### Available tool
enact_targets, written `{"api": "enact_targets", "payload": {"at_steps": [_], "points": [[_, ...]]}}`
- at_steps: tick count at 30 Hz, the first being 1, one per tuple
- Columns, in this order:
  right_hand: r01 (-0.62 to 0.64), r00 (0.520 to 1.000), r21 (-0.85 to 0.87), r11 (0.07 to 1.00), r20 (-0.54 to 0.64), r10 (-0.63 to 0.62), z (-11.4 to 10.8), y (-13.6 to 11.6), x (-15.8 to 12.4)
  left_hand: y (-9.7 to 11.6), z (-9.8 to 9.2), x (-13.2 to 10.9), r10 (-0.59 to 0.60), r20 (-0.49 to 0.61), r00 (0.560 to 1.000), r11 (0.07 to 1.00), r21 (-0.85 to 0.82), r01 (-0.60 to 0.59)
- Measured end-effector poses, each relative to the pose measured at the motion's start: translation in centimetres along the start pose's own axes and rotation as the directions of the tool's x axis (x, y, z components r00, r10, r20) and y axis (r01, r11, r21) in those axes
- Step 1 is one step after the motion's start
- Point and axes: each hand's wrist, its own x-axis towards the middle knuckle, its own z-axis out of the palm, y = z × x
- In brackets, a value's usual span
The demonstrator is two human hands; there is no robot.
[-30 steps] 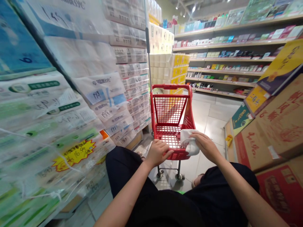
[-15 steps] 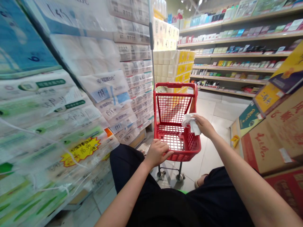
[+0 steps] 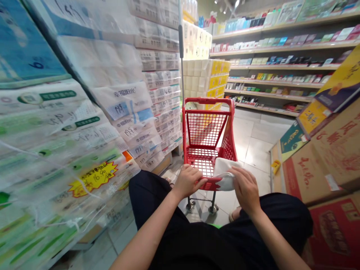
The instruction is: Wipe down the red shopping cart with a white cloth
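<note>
A small red plastic shopping cart [image 3: 208,140] with grid walls stands on its wheels before my knees. My left hand [image 3: 188,180] grips the left part of its near rim, fingers curled over the edge. At the near right corner, my right hand [image 3: 247,187] holds a white cloth [image 3: 225,168]. The cloth drapes over the rim, part inside the basket and part outside. Fingers of my right hand are closed on the cloth's right side, pressing it to the cart. Through the basket's grid floor, light tiles show.
Stacked tissue packs [image 3: 92,150] rise close on my left, with a metal pole [image 3: 180,48] beside them. Yellow-and-white paper packs [image 3: 208,75] stand beyond the cart. Cardboard boxes [image 3: 317,161] line the right. Stocked shelves [image 3: 275,67] fill the back, past the tiled floor [image 3: 250,138].
My right hand has moved from the cart's right side rim down and nearer to the front corner, taking the cloth along. My left hand stays on the near rim.
</note>
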Motion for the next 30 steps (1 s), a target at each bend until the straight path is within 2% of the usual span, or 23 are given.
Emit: {"api": "enact_targets", "payload": {"at_steps": [3,7,11,15,21,23,26,30], "points": [[0.032,0.999,-0.037,0.999,0.004,-0.032,0.2,-3.1,-0.9,0.5,0.1,0.3,0.003,0.007,1.0,1.0,-0.011,-0.003],[0.145,0.983,-0.042,0.988,0.124,-0.139,1.6,-6.5,0.6,0.9,0.6,0.6,0.017,0.016,1.0,1.0,-0.018,-0.017],[0.18,0.971,-0.056,0.982,0.171,-0.168,3.2,-7.8,2.0,0.4,0.8,0.6,0.009,0.016,1.0,1.0,-0.016,-0.009],[0.225,0.96,-0.062,0.972,0.185,-0.21,3.1,-5.9,1.6,-0.1,0.5,0.6,0.016,0.011,1.0,1.0,-0.011,-0.016],[0.316,0.929,-0.131,0.94,0.241,-0.279,0.2,1.1,0.6,-0.2,0.5,0.6,0.019,0.005,1.0,1.0,0.002,-0.019],[0.358,0.914,-0.137,0.924,0.253,-0.317,-0.6,2.6,0.6,-0.2,0.6,0.6,0.029,0.008,1.0,1.0,-0.003,-0.029],[0.359,0.914,-0.179,0.916,0.265,-0.307,-0.9,2.5,1.0,-0.2,0.6,0.7,0.031,0.01,0.999,0.999,-0.015,-0.03],[0.331,0.926,-0.229,0.916,0.265,-0.268,0.4,-0.9,2.0,-0.1,0.6,0.8,0.014,0.014,1.0,1.0,-0.018,-0.014]]}}
